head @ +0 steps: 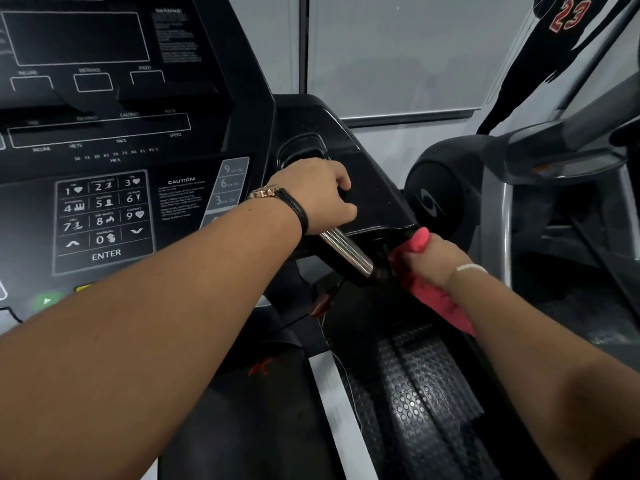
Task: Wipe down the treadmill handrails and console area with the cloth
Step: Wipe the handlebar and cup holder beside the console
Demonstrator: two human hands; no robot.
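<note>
The black treadmill console (114, 188) with a numbered keypad fills the left half of the view. My left hand (322, 195), with a watch on its wrist, grips the top of the short handgrip (346, 252), whose silver sensor bar shows below my fingers. To the right, my right hand (429, 261) grips a pink cloth (436, 299) wrapped round the right handrail where it leaves the console's side housing (377, 188). The cloth's loose end hangs down along my forearm. The handrail under the cloth is hidden.
A recessed cup holder (304, 150) sits just above my left hand. Below lie the belt (249, 410) and the studded side step (422, 393). Another grey exercise machine (519, 188) stands close on the right, and a white wall is behind.
</note>
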